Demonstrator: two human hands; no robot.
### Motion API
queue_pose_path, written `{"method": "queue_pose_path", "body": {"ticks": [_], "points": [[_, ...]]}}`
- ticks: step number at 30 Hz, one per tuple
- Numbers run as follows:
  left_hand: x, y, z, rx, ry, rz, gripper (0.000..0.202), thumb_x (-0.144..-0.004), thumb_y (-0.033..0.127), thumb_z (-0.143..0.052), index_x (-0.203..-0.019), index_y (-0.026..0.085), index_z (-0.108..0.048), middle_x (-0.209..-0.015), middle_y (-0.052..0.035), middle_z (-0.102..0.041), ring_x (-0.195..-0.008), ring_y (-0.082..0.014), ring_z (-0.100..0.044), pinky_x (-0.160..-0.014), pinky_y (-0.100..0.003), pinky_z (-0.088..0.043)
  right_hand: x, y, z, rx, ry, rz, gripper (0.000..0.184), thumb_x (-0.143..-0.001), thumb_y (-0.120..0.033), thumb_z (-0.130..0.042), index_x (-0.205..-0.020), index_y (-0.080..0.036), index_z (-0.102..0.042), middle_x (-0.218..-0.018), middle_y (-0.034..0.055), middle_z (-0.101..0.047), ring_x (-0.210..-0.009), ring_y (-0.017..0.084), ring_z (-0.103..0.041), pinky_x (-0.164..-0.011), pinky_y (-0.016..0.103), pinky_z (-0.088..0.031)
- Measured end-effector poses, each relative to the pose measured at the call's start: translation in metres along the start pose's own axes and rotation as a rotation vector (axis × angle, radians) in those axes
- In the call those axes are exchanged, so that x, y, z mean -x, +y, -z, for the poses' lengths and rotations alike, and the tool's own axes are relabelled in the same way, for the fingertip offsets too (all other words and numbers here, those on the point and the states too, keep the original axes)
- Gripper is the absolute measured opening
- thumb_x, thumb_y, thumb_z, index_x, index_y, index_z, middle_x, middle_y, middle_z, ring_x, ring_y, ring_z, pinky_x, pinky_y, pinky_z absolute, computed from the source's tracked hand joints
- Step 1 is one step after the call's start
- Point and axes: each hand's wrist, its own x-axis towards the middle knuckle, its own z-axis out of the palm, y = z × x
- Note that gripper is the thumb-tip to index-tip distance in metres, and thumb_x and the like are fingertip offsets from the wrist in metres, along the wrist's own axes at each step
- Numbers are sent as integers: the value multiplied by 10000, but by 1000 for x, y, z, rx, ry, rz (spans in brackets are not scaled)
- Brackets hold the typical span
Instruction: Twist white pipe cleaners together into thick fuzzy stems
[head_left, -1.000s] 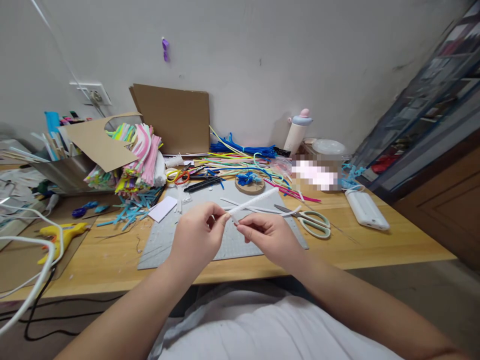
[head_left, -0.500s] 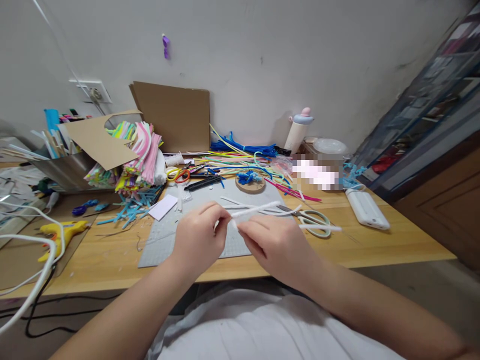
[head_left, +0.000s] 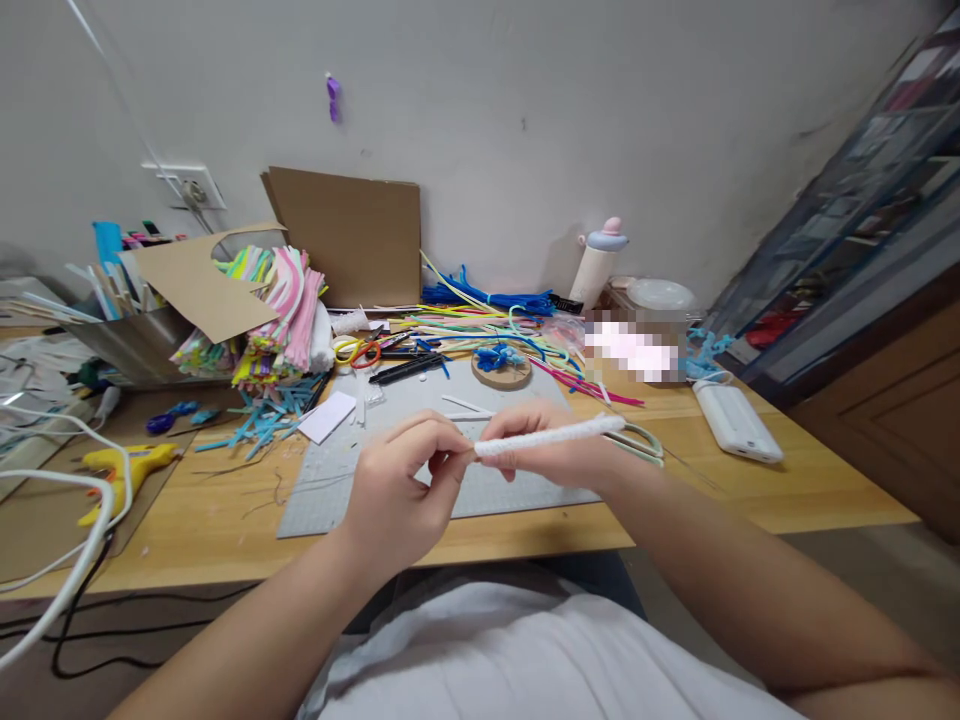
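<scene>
White pipe cleaner now level

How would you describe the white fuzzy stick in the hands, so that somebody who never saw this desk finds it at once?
Start at the grey cutting mat in the middle of the wooden desk. Just above its near edge, both hands meet: the left hand pinches one end of the white pipe cleaner and the right hand grips it along its length. It is the only one off the desk, and plain white, unlike the colourful ones behind.

we see a fuzzy white pipe cleaner held nearly level above the table, pinched at its left end.
</scene>
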Motion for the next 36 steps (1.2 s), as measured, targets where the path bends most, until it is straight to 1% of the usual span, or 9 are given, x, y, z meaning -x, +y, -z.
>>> {"method": "queue_pose_path", "body": {"ticks": [4, 9, 13, 15, 18, 21, 29, 31, 36], "points": [[-2, -7, -5, -78, 71, 23, 113, -782, 71, -557, -746, 178, -567, -699, 3, -567, -616, -94, -498, -551, -208, -406, 12, 10, -28, 96, 233, -11, 200, -807, -337, -585, -797, -153, -663, -616, -6, -581, -536, 98, -484, -501, 223, -378], [-3, -11, -5, -177, 21, 37, 121, -804, 77, -525, -760, 183, -564, -724, 0, -581, -654, -106, -520, -584, -214, -414, 30, -7, -39, 811, 385, 271, 186, -870, -191, -465, -833, -181, -647, -756, 39, -629, -689, 142, -542, -631, 260, -380], [-1, -12, -5, -196, -24, 41, 153, -789, 50, -499, -770, 187, -563, -742, -5, -586, -669, -118, -533, -585, -223, -410, 37, -17, -34, 1130, 416, 394, 200, -869, -142, -441, -846, -176, -637, -1194, 98, -574, -876, 185, -565, -745, 298, -393], [0, -13, -7, -194, -28, 43, 155, -793, 52, -492, -772, 188, -563, -749, -8, -585, -682, -122, -536, -601, -227, -414, 36, -17, -29, 1110, 360, 363, 188, -869, -140, -439, -858, -176, -623, -1271, 92, -520, -908, 177, -565, -756, 282, -400], [1, -14, -9, -182, -46, 34, 135, -811, 78, -492, -779, 187, -565, -741, -7, -579, -679, -121, -532, -609, -228, -414, 34, -13, -24, 985, 275, 290, 175, -884, -167, -437, -840, -175, -606, -984, 70, -612, -759, 137, -555, -657, 243, -397], [1, -14, -8, -154, -92, 60, 117, -818, 93, -505, -779, 183, -568, -720, 4, -573, -655, -107, -520, -591, -215, -404, 33, -9, -21, 862, 242, 293, 179, -891, -162, -434, -824, -166, -600, -788, 39, -571, -699, 127, -522, -623, 235, -379], [6, -23, 5, -228, -181, 207, 101, -832, 206, -556, -801, 223, -651, -710, 32, -665, -626, -99, -570, -574, -210, -406, 38, 1, -11, 690, 241, 280, 128, -852, -101, -490, -819, -175, -590, -789, 22, -578, -757, 120, -543, -671, 222, -392], [9, -26, 4, -276, -164, 202, 98, -824, 209, -565, -798, 227, -658, -739, 29, -689, -672, -116, -608, -606, -221, -421, 40, 2, -13, 720, 255, 262, 126, -863, -131, -485, -824, -180, -594, -845, 35, -596, -773, 123, -557, -677, 220, -400], [12, -24, 0, -449, -142, 180, 105, -804, 201, -570, -776, 234, -666, -753, 28, -712, -684, -149, -646, -587, -245, -417, 49, -5, -25, 1020, 412, 239, 150, -872, -169, -469, -854, -200, -615, -1258, 59, -505, -738, 111, -576, -689, 249, -399]]}}
